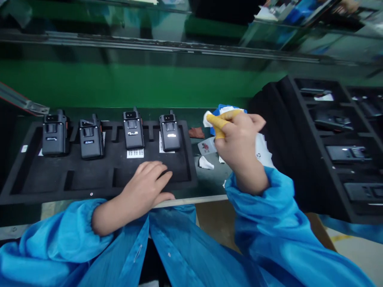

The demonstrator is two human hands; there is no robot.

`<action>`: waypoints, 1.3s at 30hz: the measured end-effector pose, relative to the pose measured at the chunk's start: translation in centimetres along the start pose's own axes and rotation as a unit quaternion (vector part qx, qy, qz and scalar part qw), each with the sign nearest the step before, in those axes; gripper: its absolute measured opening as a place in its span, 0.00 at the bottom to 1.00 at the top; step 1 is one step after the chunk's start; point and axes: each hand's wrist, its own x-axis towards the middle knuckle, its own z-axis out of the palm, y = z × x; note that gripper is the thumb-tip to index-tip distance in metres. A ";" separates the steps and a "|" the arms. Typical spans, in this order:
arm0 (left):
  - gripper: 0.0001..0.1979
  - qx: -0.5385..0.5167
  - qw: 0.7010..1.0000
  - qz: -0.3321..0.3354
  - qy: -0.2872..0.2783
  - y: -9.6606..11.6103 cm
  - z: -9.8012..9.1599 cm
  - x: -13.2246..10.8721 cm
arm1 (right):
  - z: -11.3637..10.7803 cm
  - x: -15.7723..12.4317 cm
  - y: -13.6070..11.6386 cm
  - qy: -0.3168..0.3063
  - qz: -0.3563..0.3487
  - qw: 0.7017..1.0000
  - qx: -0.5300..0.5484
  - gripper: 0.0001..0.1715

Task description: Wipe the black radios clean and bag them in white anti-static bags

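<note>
My left hand (146,182) rests on the front edge of a black foam tray (191,171), its fingers loosely stretched and holding nothing. Several black two-way radios stand in the back slots of that tray; a radio (134,133) and another radio (169,133) are the closest to this hand. Over the right side of the bench, my right hand (239,137) wears yellow finger covers and pinches a small white wipe (207,119). Just behind its fingers is a blue packet (221,107) with white material in it, partly hidden by the hand.
Brown cloth scrap (196,132), a printed card (207,146) and a crumpled white piece (206,162) lie between the tray and my right hand. Stacked black foam trays (321,151) holding more devices rise at the right. A green panel (134,83) closes off the back.
</note>
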 end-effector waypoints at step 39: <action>0.33 0.019 0.996 -0.084 0.004 0.7 3.7 2.8 | 7.7 2.5 -5.5 0.025 -0.096 0.987 -0.123 0.22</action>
